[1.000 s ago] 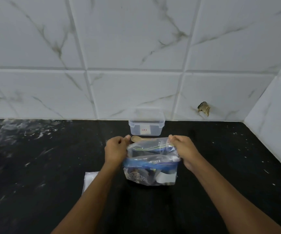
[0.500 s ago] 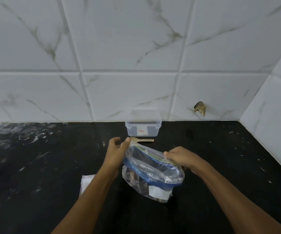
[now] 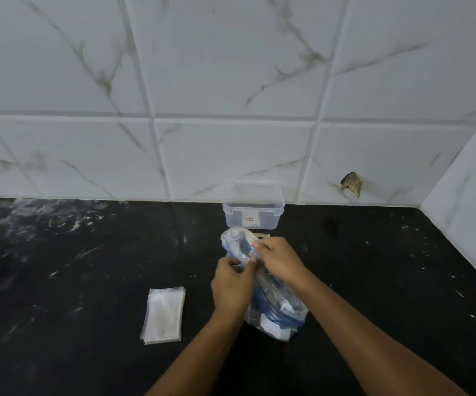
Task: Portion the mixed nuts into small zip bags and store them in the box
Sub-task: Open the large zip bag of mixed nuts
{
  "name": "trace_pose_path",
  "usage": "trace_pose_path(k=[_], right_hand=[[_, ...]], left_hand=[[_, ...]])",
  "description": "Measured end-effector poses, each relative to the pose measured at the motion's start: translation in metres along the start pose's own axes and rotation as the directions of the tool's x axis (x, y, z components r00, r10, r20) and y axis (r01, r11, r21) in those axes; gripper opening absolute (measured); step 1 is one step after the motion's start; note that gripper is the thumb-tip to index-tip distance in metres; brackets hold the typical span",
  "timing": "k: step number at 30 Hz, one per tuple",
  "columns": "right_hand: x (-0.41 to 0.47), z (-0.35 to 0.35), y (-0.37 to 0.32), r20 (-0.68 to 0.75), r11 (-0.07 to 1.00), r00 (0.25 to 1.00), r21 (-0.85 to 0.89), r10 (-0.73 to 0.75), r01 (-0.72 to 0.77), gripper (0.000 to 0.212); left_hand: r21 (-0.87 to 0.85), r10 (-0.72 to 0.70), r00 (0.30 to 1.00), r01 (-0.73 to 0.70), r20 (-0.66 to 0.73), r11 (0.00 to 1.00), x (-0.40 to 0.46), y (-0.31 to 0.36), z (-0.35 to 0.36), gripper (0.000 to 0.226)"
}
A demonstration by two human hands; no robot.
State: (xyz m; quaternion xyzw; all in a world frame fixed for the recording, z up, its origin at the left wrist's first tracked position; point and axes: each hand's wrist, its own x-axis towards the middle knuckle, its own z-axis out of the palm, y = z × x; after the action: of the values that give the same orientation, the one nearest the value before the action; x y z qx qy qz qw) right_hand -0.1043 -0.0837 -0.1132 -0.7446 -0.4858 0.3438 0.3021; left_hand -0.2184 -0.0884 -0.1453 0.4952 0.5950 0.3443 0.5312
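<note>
A large clear zip bag with blue print [image 3: 274, 304] stands on the black counter [image 3: 88, 281] in front of me, its contents dark and hard to make out. My left hand [image 3: 231, 284] pinches the bag's top edge from the left. My right hand [image 3: 276, 258] grips the same edge from the right, close against the left hand. The bag's mouth [image 3: 237, 241] bulges up behind my fingers. A stack of small clear zip bags [image 3: 164, 314] lies flat to the left. A clear plastic box [image 3: 252, 208] with no lid stands at the wall behind.
A wooden spoon handle [image 3: 262, 235] peeks out between the box and the bag. White tiled walls close the back and the right corner [image 3: 431, 195]. A chipped hole [image 3: 351, 184] marks the back tile. The counter has pale smears at the left.
My hands have come together from the bag's two ends to its top edge. The bag has turned and leans toward me. The small bags are uncovered.
</note>
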Motion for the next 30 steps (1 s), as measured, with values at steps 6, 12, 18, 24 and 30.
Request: trace_pose_path(k=[6,12,18,24,30], right_hand=[[0.0,-0.035,0.019,0.082,0.572,0.932,0.77,0.353,-0.284,0.033],[0.004,-0.047,0.057,0.176,0.296,0.868,0.893,0.465,-0.34,0.032],[0.002,-0.042,0.073,0.004,0.836,0.911,0.396,0.413,-0.38,0.027],[0.017,-0.042,0.054,-0.121,0.976,0.992,-0.21,0.032,-0.057,0.052],[0.023,-0.013,0.042,0.081,0.936,0.996,-0.353,0.035,-0.005,0.032]], left_hand=[[-0.48,-0.268,0.948,0.319,0.173,0.817,0.031,0.015,-0.007,0.016],[-0.524,-0.39,0.801,0.594,0.453,0.61,0.056,0.023,-0.024,0.026],[-0.216,-0.335,0.908,0.39,0.25,0.895,0.053,0.002,-0.023,0.032],[0.652,0.061,0.989,-0.136,0.135,0.746,0.018,0.0,-0.04,0.062],[0.548,-0.117,0.957,-0.05,0.266,0.835,0.006,0.0,-0.018,0.059]])
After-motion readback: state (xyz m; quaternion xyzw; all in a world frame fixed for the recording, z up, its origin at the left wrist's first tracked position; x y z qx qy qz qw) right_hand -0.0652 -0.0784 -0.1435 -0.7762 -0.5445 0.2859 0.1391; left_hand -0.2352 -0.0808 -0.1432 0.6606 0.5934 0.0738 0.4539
